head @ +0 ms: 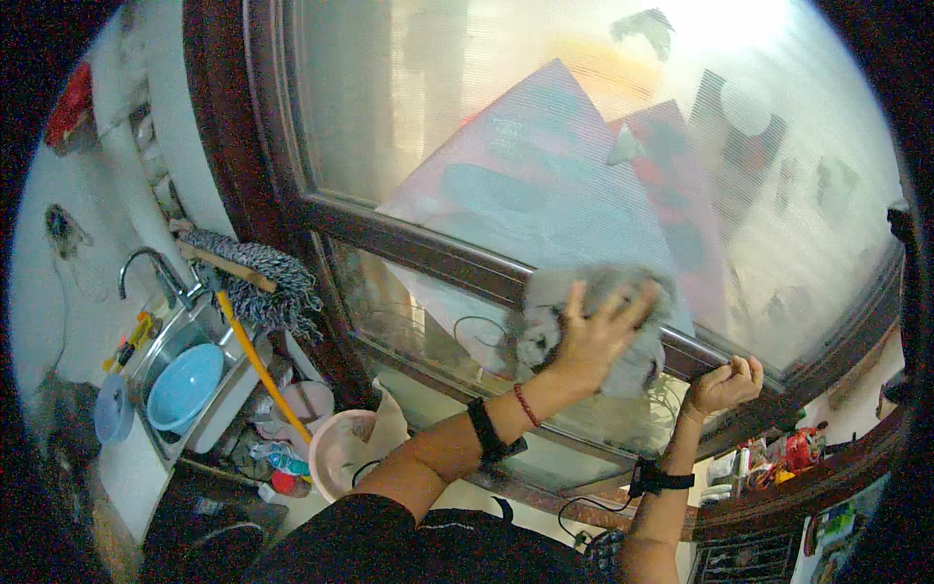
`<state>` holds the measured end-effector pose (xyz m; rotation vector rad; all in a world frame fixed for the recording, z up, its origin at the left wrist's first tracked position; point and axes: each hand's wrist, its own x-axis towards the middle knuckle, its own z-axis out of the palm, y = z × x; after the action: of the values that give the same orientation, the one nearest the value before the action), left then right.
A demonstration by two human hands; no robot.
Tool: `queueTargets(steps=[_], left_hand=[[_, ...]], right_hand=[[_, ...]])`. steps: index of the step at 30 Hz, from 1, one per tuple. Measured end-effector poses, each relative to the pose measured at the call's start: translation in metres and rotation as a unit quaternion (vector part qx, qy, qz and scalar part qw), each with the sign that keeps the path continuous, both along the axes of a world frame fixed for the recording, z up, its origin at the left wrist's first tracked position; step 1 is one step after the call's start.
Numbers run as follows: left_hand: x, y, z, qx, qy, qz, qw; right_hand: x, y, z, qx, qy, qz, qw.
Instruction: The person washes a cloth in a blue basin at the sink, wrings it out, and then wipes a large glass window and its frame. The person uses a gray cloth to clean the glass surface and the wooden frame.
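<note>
A grey cloth (543, 292) lies against the door's ribbed glass pane (438, 168) and over its dark middle rail (423, 237). My left hand (595, 339), spread and slightly blurred, presses on the cloth with its palm and fingers. To the right, my right hand (726, 387) is at the rail with its fingers curled onto the edge; no cloth is in it. Coloured, blurry shapes show through the upper pane. Below the rail is a lower glass pane (438, 306), partly covered by the cloth and my left arm.
At left, a light-blue basin (186, 387) sits in a metal sink (208, 325) under a curved faucet (149, 255). A mop head (255, 281) and a yellow pole (255, 358) lean beside the door frame. A pink basin (328, 456) stands below. Packaged items (788, 452) are at lower right.
</note>
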<state>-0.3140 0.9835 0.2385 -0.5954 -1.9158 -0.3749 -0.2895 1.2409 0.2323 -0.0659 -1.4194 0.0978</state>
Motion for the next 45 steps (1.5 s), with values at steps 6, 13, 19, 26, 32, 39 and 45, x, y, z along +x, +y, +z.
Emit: queueTargets(steps=[6,13,19,26,32,39,45], left_hand=[[0.004,-0.014,0.054,-0.215,0.09,-0.143,0.962],[-0.029,-0.108,0.1,-0.17,0.147,-0.104,0.969],[-0.065,-0.225,0.128,0.04,0.117,0.192,0.974],[-0.112,-0.342,0.128,0.43,-0.008,0.292,0.854],[-0.152,-0.303,0.072,0.195,-0.254,0.393,0.862],[-0.098,-0.102,0.055,0.004,-0.116,0.156,0.981],[-0.011,-0.002,0.122,0.084,0.089,0.039,0.992]], right_hand=[[0.004,0.003,0.0,0.018,-0.01,0.002,1.0],[0.006,0.001,-0.001,0.006,-0.017,0.009,1.0],[0.007,-0.003,0.001,-0.013,-0.015,0.03,0.999],[0.007,-0.01,0.008,0.002,0.002,0.032,0.999],[0.008,-0.015,0.009,0.001,0.003,0.03,1.0],[0.008,-0.012,0.006,-0.01,-0.006,0.019,1.0],[0.009,-0.013,0.006,-0.015,-0.017,0.027,0.999]])
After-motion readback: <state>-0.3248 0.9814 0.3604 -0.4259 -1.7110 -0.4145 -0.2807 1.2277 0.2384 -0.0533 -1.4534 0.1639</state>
